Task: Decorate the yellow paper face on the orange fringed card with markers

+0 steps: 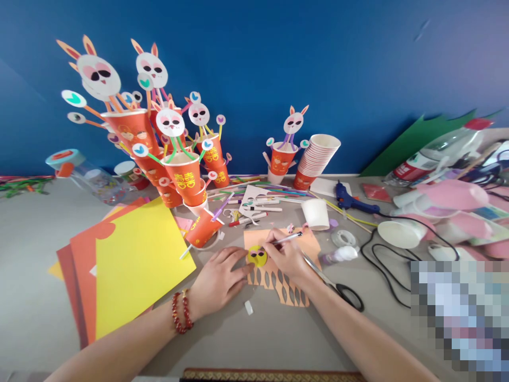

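My left hand (220,276) lies flat on the table, fingers spread, its fingertips pressing the left edge of a small yellow paper circle (257,256) with a drawn face. My right hand (284,255) is closed on a pen (285,239), its tip at the top of the yellow circle. The circle rests on an orange paper sheet (296,289) with several leaf-shaped cutouts. A red bead bracelet sits on my left wrist.
Yellow and orange-red card sheets (135,265) lie at left. Red paper cups with bunny heads on straws (178,159) stand behind. Scissors (338,286), a glue stick (340,256), a tape roll (343,237), a white cup (316,213), a blue glue gun (350,201) and black cable (382,265) crowd the right.
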The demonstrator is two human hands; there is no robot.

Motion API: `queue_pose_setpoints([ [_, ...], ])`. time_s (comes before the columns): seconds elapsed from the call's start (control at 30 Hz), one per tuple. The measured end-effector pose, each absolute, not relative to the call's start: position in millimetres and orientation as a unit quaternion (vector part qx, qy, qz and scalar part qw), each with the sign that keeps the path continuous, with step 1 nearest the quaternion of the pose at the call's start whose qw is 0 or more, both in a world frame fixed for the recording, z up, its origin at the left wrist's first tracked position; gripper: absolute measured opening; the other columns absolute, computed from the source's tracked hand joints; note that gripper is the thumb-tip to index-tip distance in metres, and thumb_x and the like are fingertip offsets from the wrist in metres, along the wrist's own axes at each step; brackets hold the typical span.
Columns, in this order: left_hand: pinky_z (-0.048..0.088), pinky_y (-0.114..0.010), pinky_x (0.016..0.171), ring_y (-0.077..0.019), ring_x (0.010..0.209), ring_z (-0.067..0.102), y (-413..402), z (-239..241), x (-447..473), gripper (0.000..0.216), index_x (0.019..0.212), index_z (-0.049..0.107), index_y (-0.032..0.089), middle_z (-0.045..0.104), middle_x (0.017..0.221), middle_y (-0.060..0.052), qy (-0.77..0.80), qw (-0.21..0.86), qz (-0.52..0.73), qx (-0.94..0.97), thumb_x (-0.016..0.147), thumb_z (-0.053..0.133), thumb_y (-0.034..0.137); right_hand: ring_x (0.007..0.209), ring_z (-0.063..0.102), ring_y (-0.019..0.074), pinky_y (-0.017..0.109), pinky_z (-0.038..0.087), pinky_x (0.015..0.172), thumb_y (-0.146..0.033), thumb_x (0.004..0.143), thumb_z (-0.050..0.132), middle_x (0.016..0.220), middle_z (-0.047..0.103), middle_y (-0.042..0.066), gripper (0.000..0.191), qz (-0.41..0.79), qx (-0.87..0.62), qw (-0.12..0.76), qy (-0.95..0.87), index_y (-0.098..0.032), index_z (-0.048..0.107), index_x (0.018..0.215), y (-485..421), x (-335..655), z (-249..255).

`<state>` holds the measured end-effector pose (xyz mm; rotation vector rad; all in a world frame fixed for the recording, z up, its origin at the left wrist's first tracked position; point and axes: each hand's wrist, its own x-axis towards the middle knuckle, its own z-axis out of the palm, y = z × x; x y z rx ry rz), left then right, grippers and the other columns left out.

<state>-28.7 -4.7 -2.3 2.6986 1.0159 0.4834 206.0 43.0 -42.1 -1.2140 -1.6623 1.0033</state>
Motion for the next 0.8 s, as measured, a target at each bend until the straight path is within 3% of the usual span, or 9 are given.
queue_pose_setpoints([
  [0.27,0.05,-0.051,0.102,-0.0313,0.128,0.052,-5.4,-2.3,-29.1,0.038,0.137,0.059,0.026,0.058,0.138,-0.012,0.346,0.106,0.165,0.917,0.099,0.054,0.025,0.057,0.054,0.0134,0.024,0.036,0.053,-0.022,0.089,0.055,0.064,0.059,-0.005,0.017,0.382,-0.497,0.389,-0.674,-0.023,0.05,0.074,42.5,207.2,-39.8],
  [0.8,0.049,-0.051,0.103,-0.0309,0.129,0.05,-5.0,-1.8,-29.2,0.038,0.137,0.059,0.026,0.057,0.139,-0.012,0.345,0.115,0.168,0.916,0.099,0.054,0.024,0.055,0.05,0.0125,0.024,0.036,0.052,-0.021,0.087,0.054,0.063,0.055,-0.005,0.017,0.377,-0.491,0.452,-0.642,-0.023,0.048,0.072,43.3,205.2,-40.5],
])
